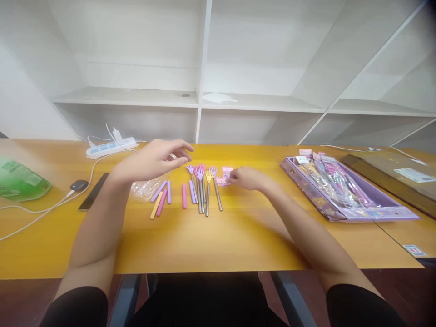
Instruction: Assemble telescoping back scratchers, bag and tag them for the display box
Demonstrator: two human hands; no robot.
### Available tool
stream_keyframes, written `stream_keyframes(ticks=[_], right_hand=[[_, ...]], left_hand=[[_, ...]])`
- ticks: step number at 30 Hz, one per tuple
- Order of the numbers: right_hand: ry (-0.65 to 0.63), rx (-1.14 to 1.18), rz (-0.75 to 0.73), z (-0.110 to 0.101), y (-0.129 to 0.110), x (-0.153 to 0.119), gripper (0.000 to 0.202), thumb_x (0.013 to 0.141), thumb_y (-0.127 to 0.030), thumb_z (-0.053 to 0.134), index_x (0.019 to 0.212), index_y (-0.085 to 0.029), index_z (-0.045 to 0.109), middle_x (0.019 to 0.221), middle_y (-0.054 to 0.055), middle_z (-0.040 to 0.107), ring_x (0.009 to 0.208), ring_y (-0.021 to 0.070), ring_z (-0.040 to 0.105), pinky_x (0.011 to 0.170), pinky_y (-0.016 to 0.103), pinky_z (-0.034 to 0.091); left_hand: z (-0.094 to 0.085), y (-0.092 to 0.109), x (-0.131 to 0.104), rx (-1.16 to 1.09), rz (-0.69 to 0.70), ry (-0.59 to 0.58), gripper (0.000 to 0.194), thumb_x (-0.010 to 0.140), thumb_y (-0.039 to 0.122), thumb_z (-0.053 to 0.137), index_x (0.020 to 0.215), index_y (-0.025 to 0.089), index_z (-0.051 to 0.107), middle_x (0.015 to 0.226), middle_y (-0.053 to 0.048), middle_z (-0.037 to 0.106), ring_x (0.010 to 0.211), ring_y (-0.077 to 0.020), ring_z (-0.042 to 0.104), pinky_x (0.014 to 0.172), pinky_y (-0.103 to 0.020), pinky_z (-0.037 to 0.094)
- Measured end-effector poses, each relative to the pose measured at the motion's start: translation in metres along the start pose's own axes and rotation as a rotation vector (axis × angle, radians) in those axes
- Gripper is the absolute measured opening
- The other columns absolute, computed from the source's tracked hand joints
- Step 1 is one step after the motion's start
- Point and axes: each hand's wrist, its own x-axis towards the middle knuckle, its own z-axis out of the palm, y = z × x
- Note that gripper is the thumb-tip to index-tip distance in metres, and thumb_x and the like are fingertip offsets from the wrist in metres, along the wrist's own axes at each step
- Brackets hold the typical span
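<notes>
My left hand (163,159) hovers above the table, fingers apart and holding nothing, near a clear plastic bag (146,189). My right hand (247,178) is at the small pink cards (224,177), its fingers curled at their right edge; whether it grips one is hidden. Between the hands lie several metal rods with claw-shaped heads, among them a yellow one (209,177) and pink ones (200,170). Left of them are a pink stick (184,196), purple sticks (169,192) and a yellow stick (156,205).
A purple display box (316,200) with wrapped items stands at the right, beside a cardboard box (384,177). At the left are a power strip (111,147), cables, a black flat object (93,193) and a green bag (22,179). White shelves (136,96) rise behind the table.
</notes>
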Motion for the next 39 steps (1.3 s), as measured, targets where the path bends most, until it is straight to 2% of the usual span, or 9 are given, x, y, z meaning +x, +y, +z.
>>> stream_keyframes(ticks=[6, 10, 15, 18, 21, 24, 28, 32, 39], right_hand=[[-0.251, -0.071, -0.015, -0.002, -0.056, 0.044, 0.040, 0.109, -0.045, 0.071, 0.138, -0.018, 0.070, 0.140, 0.012, 0.070, 0.119, 0.0237, 0.072, 0.104, 0.045, 0.064], [-0.338, -0.086, 0.014, -0.001, -0.065, 0.050, 0.040, 0.110, -0.044, 0.071, 0.141, -0.020, 0.069, 0.143, 0.012, 0.069, 0.122, 0.0248, 0.071, 0.105, 0.047, 0.063], [-0.392, -0.011, -0.009, 0.007, -0.056, 0.053, 0.041, 0.109, -0.045, 0.071, 0.140, -0.018, 0.069, 0.141, 0.012, 0.070, 0.121, 0.0249, 0.072, 0.104, 0.046, 0.064], [-0.404, 0.034, -0.022, 0.010, -0.052, 0.058, 0.042, 0.109, -0.045, 0.072, 0.141, -0.017, 0.069, 0.140, 0.012, 0.070, 0.120, 0.0249, 0.072, 0.103, 0.047, 0.064], [-0.389, 0.047, -0.009, 0.009, -0.054, 0.059, 0.043, 0.108, -0.045, 0.073, 0.141, -0.017, 0.069, 0.140, 0.012, 0.070, 0.121, 0.0257, 0.072, 0.103, 0.047, 0.064], [-0.355, 0.048, 0.007, 0.001, -0.055, 0.054, 0.043, 0.108, -0.046, 0.073, 0.140, -0.017, 0.069, 0.140, 0.011, 0.070, 0.120, 0.0257, 0.072, 0.102, 0.046, 0.064], [-0.280, 0.066, 0.023, -0.013, -0.051, 0.045, 0.034, 0.108, -0.046, 0.072, 0.114, -0.012, 0.076, 0.110, 0.009, 0.078, 0.097, 0.0202, 0.075, 0.088, 0.036, 0.063], [-0.137, 0.128, 0.038, -0.025, -0.038, 0.042, 0.033, 0.100, -0.036, 0.071, 0.080, -0.011, 0.077, 0.077, 0.011, 0.076, 0.074, 0.0195, 0.070, 0.067, 0.031, 0.049], [0.058, 0.264, 0.070, -0.042, -0.022, 0.035, 0.033, 0.100, -0.036, 0.064, 0.076, -0.015, 0.071, 0.079, 0.011, 0.078, 0.073, 0.0179, 0.068, 0.065, 0.030, 0.043]], left_hand=[[-0.002, 0.004, -0.002, 0.007, 0.013, 0.004, 0.044, 0.108, 0.051, 0.059, 0.141, 0.024, 0.071, 0.134, -0.007, 0.081, 0.121, -0.0236, 0.078, 0.101, -0.036, 0.059], [0.000, 0.002, 0.002, 0.084, -0.050, -0.032, 0.040, 0.108, 0.052, 0.056, 0.133, 0.026, 0.075, 0.124, -0.005, 0.083, 0.110, -0.0238, 0.077, 0.091, -0.035, 0.056], [0.016, -0.032, 0.029, 0.247, -0.217, -0.396, 0.027, 0.095, 0.042, 0.063, 0.102, 0.022, 0.080, 0.101, -0.008, 0.082, 0.090, -0.0250, 0.073, 0.074, -0.035, 0.048], [0.033, -0.061, 0.049, 0.244, -0.331, -0.546, 0.031, 0.093, 0.044, 0.064, 0.105, 0.020, 0.079, 0.102, -0.009, 0.084, 0.087, -0.0243, 0.075, 0.074, -0.033, 0.050], [0.051, -0.078, 0.064, 0.268, -0.332, -0.581, 0.037, 0.097, 0.048, 0.060, 0.104, 0.018, 0.079, 0.101, -0.011, 0.084, 0.083, -0.0238, 0.074, 0.077, -0.034, 0.051], [0.069, -0.079, 0.072, 0.314, -0.276, -0.540, 0.039, 0.100, 0.050, 0.059, 0.114, 0.020, 0.079, 0.110, -0.011, 0.083, 0.092, -0.0256, 0.073, 0.082, -0.035, 0.050], [0.092, -0.077, 0.077, 0.369, -0.254, -0.540, 0.045, 0.096, 0.055, 0.065, 0.125, 0.022, 0.077, 0.113, -0.011, 0.081, 0.096, -0.0282, 0.072, 0.082, -0.036, 0.049], [0.109, -0.085, 0.081, 0.403, -0.266, -0.573, 0.045, 0.094, 0.060, 0.067, 0.114, 0.021, 0.077, 0.108, -0.012, 0.079, 0.091, -0.0291, 0.071, 0.080, -0.036, 0.050], [0.118, -0.091, 0.084, 0.384, -0.248, -0.567, 0.036, 0.091, 0.055, 0.069, 0.098, 0.021, 0.075, 0.098, -0.010, 0.077, 0.086, -0.0263, 0.069, 0.075, -0.035, 0.049]])
